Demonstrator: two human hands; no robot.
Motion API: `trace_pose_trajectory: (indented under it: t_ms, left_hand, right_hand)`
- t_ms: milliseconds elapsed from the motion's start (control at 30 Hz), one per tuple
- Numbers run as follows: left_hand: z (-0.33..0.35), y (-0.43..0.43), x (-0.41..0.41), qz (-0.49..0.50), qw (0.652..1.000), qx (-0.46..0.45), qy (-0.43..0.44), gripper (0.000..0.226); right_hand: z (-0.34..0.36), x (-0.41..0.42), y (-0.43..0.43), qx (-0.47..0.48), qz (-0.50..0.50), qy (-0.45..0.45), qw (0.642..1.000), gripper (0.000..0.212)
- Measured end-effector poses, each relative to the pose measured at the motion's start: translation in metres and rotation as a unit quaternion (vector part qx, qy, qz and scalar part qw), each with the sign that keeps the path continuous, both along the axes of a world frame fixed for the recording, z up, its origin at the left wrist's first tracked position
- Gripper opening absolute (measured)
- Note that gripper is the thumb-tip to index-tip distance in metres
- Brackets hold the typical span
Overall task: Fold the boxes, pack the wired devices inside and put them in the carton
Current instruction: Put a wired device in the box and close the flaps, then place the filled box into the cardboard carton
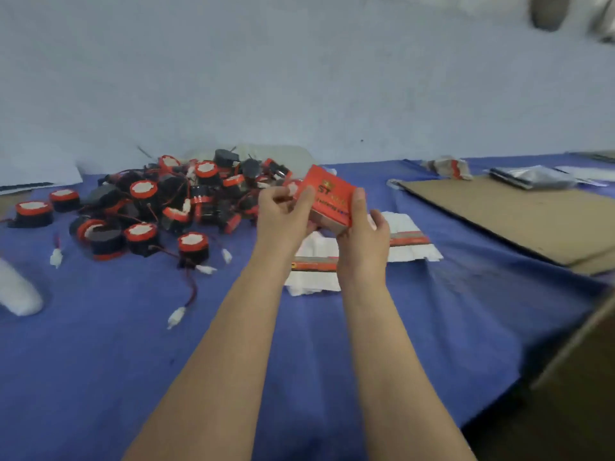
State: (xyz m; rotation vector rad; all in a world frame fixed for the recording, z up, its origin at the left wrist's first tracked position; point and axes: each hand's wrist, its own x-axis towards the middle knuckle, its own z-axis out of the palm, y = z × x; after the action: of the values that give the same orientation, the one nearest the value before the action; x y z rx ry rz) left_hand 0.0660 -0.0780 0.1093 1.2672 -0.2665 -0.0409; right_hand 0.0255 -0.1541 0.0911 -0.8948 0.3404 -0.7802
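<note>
A blue cloth (133, 361) covers the surface. Behind it stands a pale, blotchy wall (299, 78), with a round grey object (549, 11) at its upper right. A flat cardboard sheet (515, 217) lies on the right, with silvery plastic bags (532, 177) just behind it and a crumpled wrapper (447, 167) near its far corner. A white rounded object (16, 294) lies at the left edge.

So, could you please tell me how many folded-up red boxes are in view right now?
1. The red box is held over the blue cloth between the left hand and right hand. The flat blanks below are unfolded; others may be hidden.
</note>
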Motion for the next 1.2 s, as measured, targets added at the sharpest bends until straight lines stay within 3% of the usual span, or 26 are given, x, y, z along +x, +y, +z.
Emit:
trace_pose_trajectory:
  t_ms: [67, 133, 167, 233, 300, 367, 433, 533, 600, 700, 800, 900, 1000, 1067, 1133, 1200]
  left_hand:
    - [0.019, -0.072, -0.036, -0.078, 0.996, -0.031, 0.012, 0.03]
    - [0.032, -0.142, -0.086, -0.16, 0.987, -0.027, 0.006, 0.034]
    - [0.035, -0.175, -0.115, -0.199, 0.98, -0.005, -0.011, 0.032]
    - [0.035, -0.226, -0.18, -0.27, 0.959, 0.065, -0.062, 0.029]
    - [0.029, -0.26, -0.238, -0.328, 0.923, 0.157, -0.13, 0.034]
    - [0.025, -0.279, -0.281, -0.365, 0.89, 0.216, -0.168, 0.045]
    - [0.027, -0.286, -0.3, -0.396, 0.884, 0.207, -0.134, 0.049]
    - [0.033, -0.276, -0.294, -0.43, 0.893, 0.126, -0.047, 0.035]
    - [0.038, -0.259, -0.271, -0.397, 0.912, 0.099, -0.028, 0.029]
    - [0.038, -0.223, -0.215, -0.331, 0.942, 0.061, -0.021, 0.025]
    - [0.024, -0.168, -0.143, -0.233, 0.969, 0.076, -0.014, 0.024]
    - [-0.002, -0.1, -0.069, -0.116, 0.987, 0.113, 0.016, 0.019]
    - [-0.031, -0.026, -0.01, 0.012, 0.985, 0.168, 0.044, 0.014]
    - [-0.051, 0.013, 0.015, 0.068, 0.974, 0.202, 0.077, 0.026]
    - [-0.069, 0.037, 0.032, 0.087, 0.963, 0.235, 0.098, 0.037]
    - [-0.081, 0.042, 0.038, 0.061, 0.96, 0.257, 0.099, 0.038]
  right_hand:
    - [0.017, -0.045, -0.051, -0.006, -0.075, 0.001, 0.997, 0.054]
    - [0.032, -0.096, -0.101, -0.037, -0.177, 0.0, 0.984, 0.037]
    - [0.038, -0.126, -0.124, -0.048, -0.236, 0.0, 0.971, 0.029]
    - [0.045, -0.192, -0.166, -0.061, -0.36, 0.031, 0.931, 0.033]
    - [0.048, -0.256, -0.195, -0.071, -0.456, 0.116, 0.88, 0.047]
    - [0.047, -0.302, -0.215, -0.083, -0.488, 0.242, 0.835, 0.058]
    - [0.05, -0.321, -0.222, -0.105, -0.471, 0.344, 0.805, 0.057]
    - [0.054, -0.307, -0.215, -0.161, -0.461, 0.33, 0.808, 0.045]
    - [0.054, -0.279, -0.2, -0.188, -0.443, 0.258, 0.838, 0.04]
    - [0.05, -0.216, -0.163, -0.171, -0.336, 0.156, 0.913, 0.027]
    - [0.032, -0.14, -0.112, -0.17, -0.222, 0.153, 0.948, 0.021]
    - [0.006, -0.064, -0.053, -0.211, -0.105, 0.187, 0.954, 0.021]
    - [-0.025, 0.002, 0.004, -0.284, 0.031, 0.252, 0.924, 0.026]
    - [-0.047, 0.033, 0.028, -0.385, 0.067, 0.32, 0.863, 0.037]
    - [-0.061, 0.048, 0.035, -0.466, 0.03, 0.423, 0.776, 0.043]
    - [-0.07, 0.051, 0.026, -0.469, -0.011, 0.495, 0.732, 0.044]
